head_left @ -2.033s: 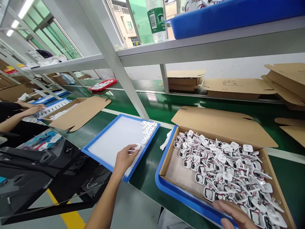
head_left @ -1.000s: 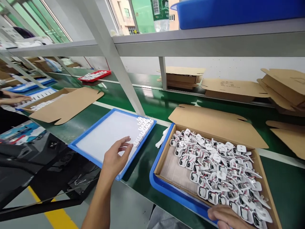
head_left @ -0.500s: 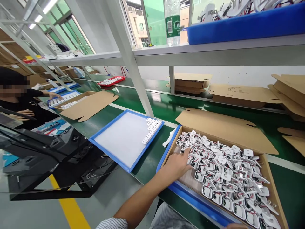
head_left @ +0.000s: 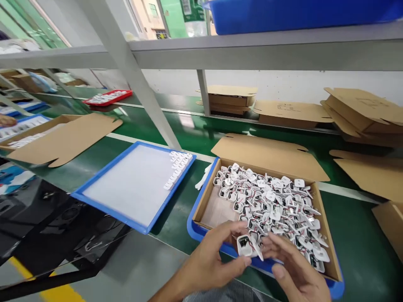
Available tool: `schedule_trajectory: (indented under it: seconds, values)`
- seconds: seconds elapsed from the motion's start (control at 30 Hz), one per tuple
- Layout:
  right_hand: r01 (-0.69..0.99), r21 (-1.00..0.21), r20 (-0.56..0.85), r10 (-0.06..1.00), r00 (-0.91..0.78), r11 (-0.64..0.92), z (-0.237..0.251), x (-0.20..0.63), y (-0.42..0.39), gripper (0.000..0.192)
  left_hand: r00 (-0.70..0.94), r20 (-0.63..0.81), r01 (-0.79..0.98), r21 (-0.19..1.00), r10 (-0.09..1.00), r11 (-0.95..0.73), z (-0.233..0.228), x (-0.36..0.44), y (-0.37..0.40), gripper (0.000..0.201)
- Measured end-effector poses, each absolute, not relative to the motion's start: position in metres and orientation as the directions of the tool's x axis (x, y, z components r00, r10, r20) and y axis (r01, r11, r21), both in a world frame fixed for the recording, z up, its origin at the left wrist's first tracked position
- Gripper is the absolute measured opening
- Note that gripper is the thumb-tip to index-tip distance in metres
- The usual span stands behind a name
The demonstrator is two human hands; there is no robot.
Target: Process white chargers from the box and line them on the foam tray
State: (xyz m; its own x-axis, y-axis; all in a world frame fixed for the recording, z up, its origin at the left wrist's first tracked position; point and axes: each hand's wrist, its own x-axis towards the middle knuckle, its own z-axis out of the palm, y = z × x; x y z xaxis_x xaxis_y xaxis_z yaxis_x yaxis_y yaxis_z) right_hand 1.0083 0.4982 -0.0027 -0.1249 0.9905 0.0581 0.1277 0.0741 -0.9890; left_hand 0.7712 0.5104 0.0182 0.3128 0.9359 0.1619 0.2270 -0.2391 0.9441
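Observation:
My left hand [head_left: 217, 256] pinches a small white plastic housing [head_left: 244, 246] between thumb and fingers, just above the near edge of the open carton [head_left: 206, 209]. Dark parts show inside the housing, and a white cover piece [head_left: 256, 246] tilts out beside it. To the right, my right hand [head_left: 294, 266] is close by with fingers curved and thumb apart. Its fingertips are near the cover; whether they touch it I cannot tell. Many similar white housings [head_left: 270, 205] with red and black wires fill most of the carton, which sits in a blue tray [head_left: 192, 226].
On the green bench [head_left: 355, 235], a blue-rimmed white tray [head_left: 122, 184] holds small white parts [head_left: 179, 165] along its right side. White pieces [head_left: 204, 176] lie between the trays. Flattened cartons [head_left: 292, 111] sit behind. A slanted post [head_left: 138, 84] and shelf [head_left: 252, 52] stand in front.
My left hand has left the pile in the carton and come nearer with a housing in it. My right hand has come up into view beside it. The view has shifted right.

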Motion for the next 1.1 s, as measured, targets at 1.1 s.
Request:
schedule_trajectory:
  seconds: [1.1]
  values:
    - [0.411, -0.714, 0.553, 0.817, -0.166, 0.567, 0.003, 0.976, 0.499, 0.03, 0.054, 0.105, -0.216, 0.972, 0.993, -0.091, -0.01, 0.795, 0.513, 0.02]
